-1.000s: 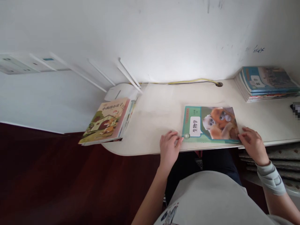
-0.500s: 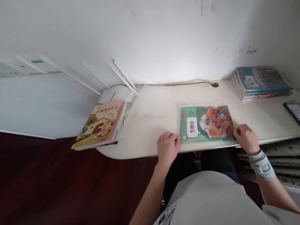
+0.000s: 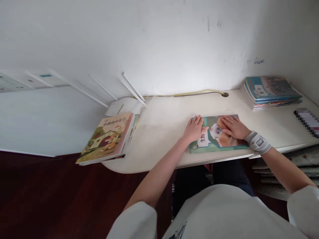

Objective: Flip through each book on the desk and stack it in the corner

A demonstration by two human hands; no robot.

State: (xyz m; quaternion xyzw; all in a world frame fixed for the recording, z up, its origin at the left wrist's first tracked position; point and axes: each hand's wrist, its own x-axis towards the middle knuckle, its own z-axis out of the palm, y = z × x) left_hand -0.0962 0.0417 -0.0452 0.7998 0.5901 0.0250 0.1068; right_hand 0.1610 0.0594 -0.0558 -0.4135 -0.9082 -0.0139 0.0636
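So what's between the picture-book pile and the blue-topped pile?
The head view shows the monkey-cover book there, left hand and right hand flat on it, plus white desktop and a yellow cable along the wall.

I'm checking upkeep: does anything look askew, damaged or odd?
The picture books overhang the left end of the desk, which looks precarious. The wall bears a scribble and smudges, marring its white. The green book under the left hand and right hand shows no visible damage.

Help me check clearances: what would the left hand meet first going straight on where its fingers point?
Beyond the book, the left hand would probably cross the desk and meet the yellow cable first, just before the wall; depth is hard to judge.
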